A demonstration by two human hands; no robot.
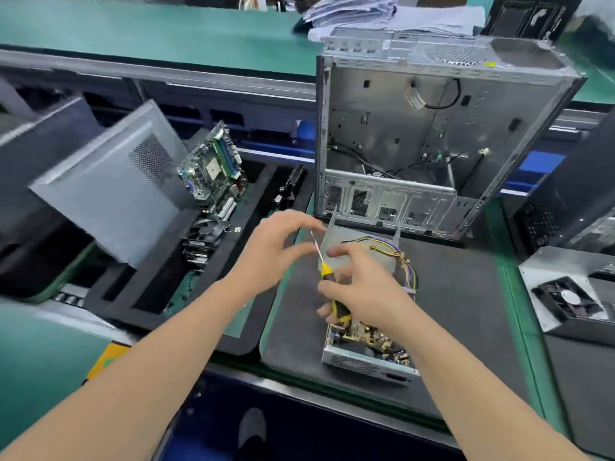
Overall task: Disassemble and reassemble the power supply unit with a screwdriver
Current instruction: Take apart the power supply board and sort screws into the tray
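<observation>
Power supply unit (366,357): lies on the dark mat (449,294) near the worktop's (514,294) front edge, its top off and the circuit board bare at the near end.
Cover (362,237): a grey metal shell lying just beyond the unit, at the foot of the upright computer case (399,128), with the wire bundle (399,257) trailing over it.
Right hand (369,287): wrapped round the handle of the yellow screwdriver (327,271), with the shaft pointing up and away.
Left hand (276,251): fingers spread and loosely curved beside the shaft tip, holding nothing (whether a fingertip touches the shaft is unclear).
Progress: the housing is open, so the disassembly looks well advanced. Whether the board is screwed down cannot be seen. Closing the cover and driving its screws appears to remain.
Left side: a motherboard (213,171) stands in a tray.
</observation>
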